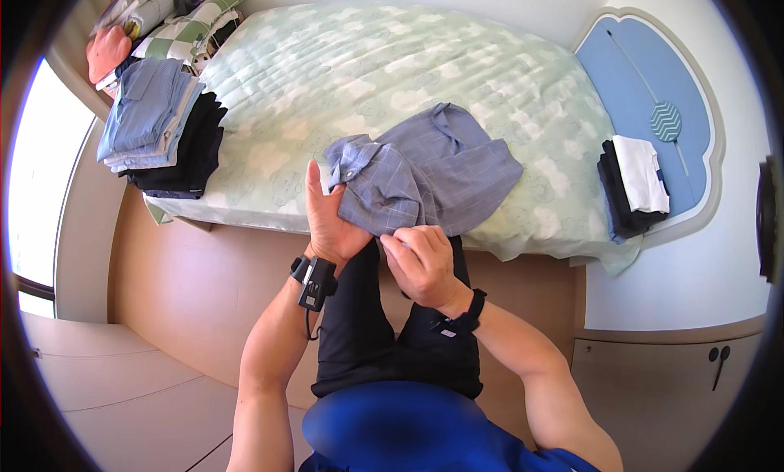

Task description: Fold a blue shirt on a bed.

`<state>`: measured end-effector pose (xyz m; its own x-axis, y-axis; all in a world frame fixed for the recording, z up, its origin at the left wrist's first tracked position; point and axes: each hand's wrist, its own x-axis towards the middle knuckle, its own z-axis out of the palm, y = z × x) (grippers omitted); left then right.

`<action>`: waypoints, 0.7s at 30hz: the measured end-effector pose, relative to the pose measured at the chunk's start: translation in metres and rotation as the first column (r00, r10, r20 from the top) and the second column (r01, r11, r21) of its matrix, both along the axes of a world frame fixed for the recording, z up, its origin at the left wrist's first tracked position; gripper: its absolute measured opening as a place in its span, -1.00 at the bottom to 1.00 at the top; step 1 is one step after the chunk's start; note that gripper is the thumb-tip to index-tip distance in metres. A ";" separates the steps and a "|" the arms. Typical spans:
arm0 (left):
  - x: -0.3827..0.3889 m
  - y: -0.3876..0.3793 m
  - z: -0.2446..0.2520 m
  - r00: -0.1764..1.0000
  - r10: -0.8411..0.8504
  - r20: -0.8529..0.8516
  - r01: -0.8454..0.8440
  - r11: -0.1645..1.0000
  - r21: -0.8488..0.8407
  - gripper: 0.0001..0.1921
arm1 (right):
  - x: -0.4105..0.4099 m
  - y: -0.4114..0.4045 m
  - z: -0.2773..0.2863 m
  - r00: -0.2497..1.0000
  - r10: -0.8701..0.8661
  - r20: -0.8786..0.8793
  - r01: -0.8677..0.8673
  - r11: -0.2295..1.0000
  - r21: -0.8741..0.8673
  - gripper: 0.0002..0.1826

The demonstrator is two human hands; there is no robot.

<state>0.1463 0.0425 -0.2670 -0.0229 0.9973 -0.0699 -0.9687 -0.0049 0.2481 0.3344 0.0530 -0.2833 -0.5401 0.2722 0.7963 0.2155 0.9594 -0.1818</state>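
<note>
A grey-blue checked button-up shirt (450, 166) lies loosely bunched at the near edge of the bed, its collar or cuff part with a white button at the left. Against the shirt's left side is my left hand (335, 224), palm turned up and thumb raised apart from the cloth. Its fingers are hidden under the fabric, so their grip does not show. My right hand (422, 264) has its fingers curled and pinches the shirt's near edge between thumb and forefinger. Both wrists wear black straps, the left one with a small device and cable.
A bed (367, 61) with a pale green patterned cover spans the view. At its left stands a tall stack of folded clothes (162, 129), with a checked pillow (190, 28) behind. Folded white and black garments (637, 178) lie at the right, beside a blue headboard (649, 80).
</note>
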 end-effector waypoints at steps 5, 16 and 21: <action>0.000 -0.005 0.006 1.000 -0.013 0.023 0.012 0.998 0.066 0.10 | -0.006 -0.001 -0.001 0.997 -0.026 -0.070 0.025 1.000 -0.017 -0.39; 0.012 -0.016 0.012 0.999 0.016 0.046 -0.019 0.998 0.065 0.16 | -0.007 -0.001 0.002 0.996 -0.076 -0.055 0.075 0.997 -0.016 -0.64; 0.020 -0.024 0.016 1.000 0.015 -0.021 -0.016 1.000 -0.014 0.19 | -0.007 -0.003 0.016 1.000 -0.006 -0.005 0.005 0.983 -0.184 -0.62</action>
